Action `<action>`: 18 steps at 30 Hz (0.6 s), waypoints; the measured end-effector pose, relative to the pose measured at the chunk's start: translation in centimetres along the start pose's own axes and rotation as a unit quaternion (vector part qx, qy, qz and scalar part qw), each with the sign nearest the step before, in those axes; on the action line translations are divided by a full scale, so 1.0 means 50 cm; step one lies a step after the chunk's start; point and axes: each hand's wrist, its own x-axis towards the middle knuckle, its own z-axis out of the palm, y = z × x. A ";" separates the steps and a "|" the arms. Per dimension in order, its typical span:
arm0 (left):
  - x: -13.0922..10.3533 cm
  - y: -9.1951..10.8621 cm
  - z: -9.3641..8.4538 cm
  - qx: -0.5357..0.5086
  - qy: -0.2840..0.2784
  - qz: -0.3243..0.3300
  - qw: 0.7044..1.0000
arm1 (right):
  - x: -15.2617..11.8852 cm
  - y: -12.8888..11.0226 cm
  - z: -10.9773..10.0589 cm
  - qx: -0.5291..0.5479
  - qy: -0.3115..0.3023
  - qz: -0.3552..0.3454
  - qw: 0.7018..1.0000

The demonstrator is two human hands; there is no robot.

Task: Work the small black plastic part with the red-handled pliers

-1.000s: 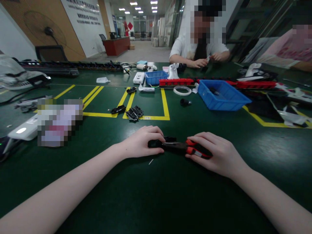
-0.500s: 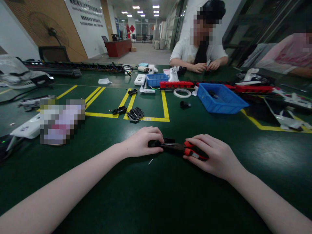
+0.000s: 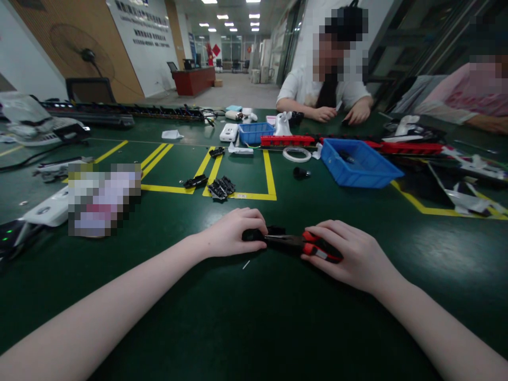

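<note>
Near the middle of the green table [image 3: 254,317], my left hand [image 3: 234,233] is closed on a small black part [image 3: 254,234], pinched between thumb and fingers. My right hand [image 3: 345,254] grips the red and black handles of needle-nose pliers [image 3: 291,241]. Their narrow jaws point left and reach the black part at my left fingertips; whether they clamp it I cannot tell. Some more black material shows just behind the jaws. A thin white sliver [image 3: 246,264] lies on the table just in front of my left hand.
Beyond my hands lie black part clusters [image 3: 221,188], a black cylindrical piece [image 3: 301,172] and a white tape roll [image 3: 297,154]. A blue bin [image 3: 359,164] stands at right, a smaller blue bin [image 3: 256,132] farther back. Two people sit across the table.
The pliers and my right hand have shifted very slightly right. My left hand keeps its hold on the black part. Across the table, a co-worker's hands have moved apart.
</note>
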 end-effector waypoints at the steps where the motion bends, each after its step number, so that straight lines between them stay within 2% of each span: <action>1: 0.000 0.000 0.000 -0.001 -0.001 -0.002 1.000 | 0.000 0.000 0.001 0.000 0.000 0.002 1.000; 18: 0.000 -0.004 0.003 -0.021 0.007 -0.008 1.000 | 0.004 -0.014 0.010 -0.018 0.021 0.011 1.000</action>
